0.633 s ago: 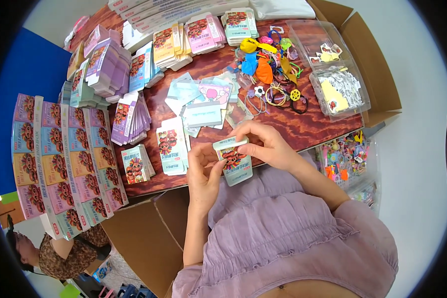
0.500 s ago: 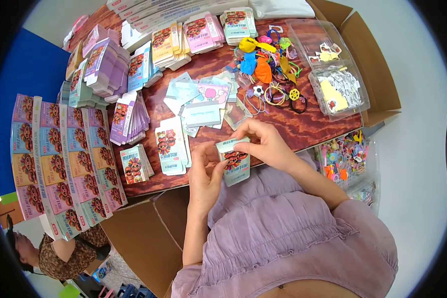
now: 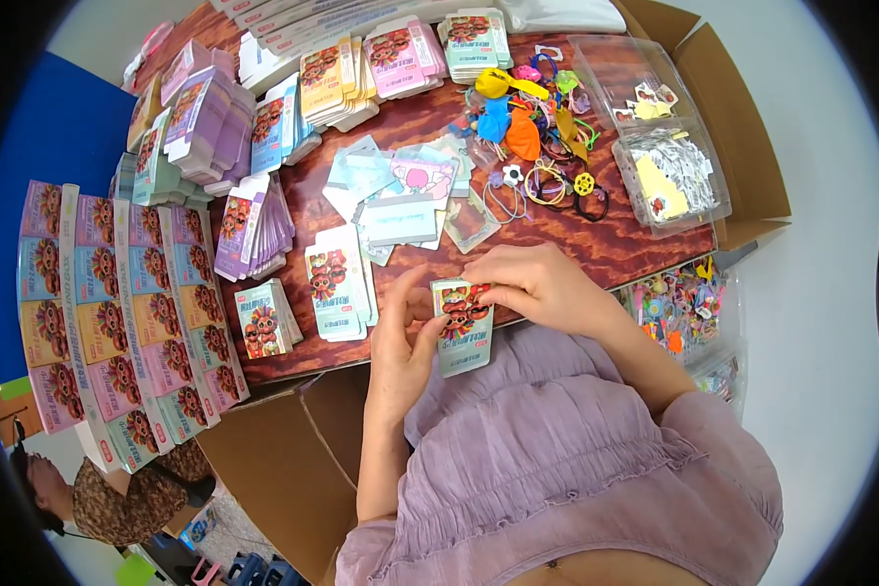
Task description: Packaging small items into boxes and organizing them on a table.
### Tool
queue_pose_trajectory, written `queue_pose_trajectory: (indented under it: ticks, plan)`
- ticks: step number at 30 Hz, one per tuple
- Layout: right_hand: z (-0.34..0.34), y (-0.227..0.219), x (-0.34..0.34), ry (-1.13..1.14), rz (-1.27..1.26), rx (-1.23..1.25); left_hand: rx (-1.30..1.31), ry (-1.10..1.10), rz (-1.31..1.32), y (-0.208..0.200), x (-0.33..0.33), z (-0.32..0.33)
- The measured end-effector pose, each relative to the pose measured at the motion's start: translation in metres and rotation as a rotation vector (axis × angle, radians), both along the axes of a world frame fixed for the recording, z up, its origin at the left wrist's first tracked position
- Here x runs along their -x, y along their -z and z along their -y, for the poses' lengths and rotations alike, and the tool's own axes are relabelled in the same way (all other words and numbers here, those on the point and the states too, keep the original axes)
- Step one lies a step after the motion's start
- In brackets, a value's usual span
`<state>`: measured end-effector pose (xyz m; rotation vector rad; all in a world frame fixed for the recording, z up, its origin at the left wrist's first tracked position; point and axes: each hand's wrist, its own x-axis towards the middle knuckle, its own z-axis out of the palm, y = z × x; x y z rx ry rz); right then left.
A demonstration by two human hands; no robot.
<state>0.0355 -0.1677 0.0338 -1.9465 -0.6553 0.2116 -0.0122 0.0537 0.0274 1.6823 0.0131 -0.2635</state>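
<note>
Between my hands, just off the table's front edge, is a small pale-green printed carton [image 3: 467,344] with a colourful cartoon picture. My left hand [image 3: 401,337] grips its left side, thumb on the printed front. At the carton's upper edge, my right hand [image 3: 537,288] is closed with thumb and fingers on the top end. Beyond them lie a green flat carton stack [image 3: 337,293] and a loose spread of pale cards and clear sleeves [image 3: 397,220]. A short stack of green cartons [image 3: 262,327] sits further left.
Stacks of purple cartons [image 3: 254,230], yellow cartons [image 3: 327,83] and pink cartons [image 3: 400,59] line the table. A colourful heap of hair ties [image 3: 527,122] and a clear plastic box [image 3: 669,181] of small cards are right. Display boxes [image 3: 127,313] stand left; a person [image 3: 117,503] is beyond.
The pale top flap that showed above the carton's picture is no longer seen standing up. My right hand has shifted slightly right, its fingers now over the carton's top edge.
</note>
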Motion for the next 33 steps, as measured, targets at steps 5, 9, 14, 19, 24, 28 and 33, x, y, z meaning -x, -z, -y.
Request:
queue_pose_trajectory:
  ticks: [5, 9, 14, 19, 24, 28, 33]
  plan:
    - [-0.003, 0.012, 0.002, 0.024, 0.033, 0.022, -0.245, 0.19, 0.117, 0.005, -0.006, -0.009]
    - [-0.009, 0.033, -0.008, 0.14, -0.413, -0.34, 0.423, -0.131, -0.216, 0.008, -0.006, -0.016]
    - [-0.049, 0.047, -0.007, 0.222, -1.072, -0.76, 0.287, -0.08, 0.038, 0.017, -0.009, -0.007]
    - [-0.059, 0.044, -0.041, 0.087, -0.076, 0.15, 0.237, -0.284, 0.082, 0.013, -0.009, -0.013]
    - [-0.058, 0.055, -0.068, 0.066, 0.523, 0.429, -0.088, -0.252, 0.036, 0.019, -0.008, -0.028]
    - [-0.05, 0.055, -0.071, 0.035, 0.528, 0.471, -0.144, -0.283, 0.006, 0.012, -0.005, -0.029]
    - [-0.029, 0.028, -0.074, 0.463, 0.649, 0.115, -0.532, -0.179, 0.204, 0.009, -0.007, -0.031]
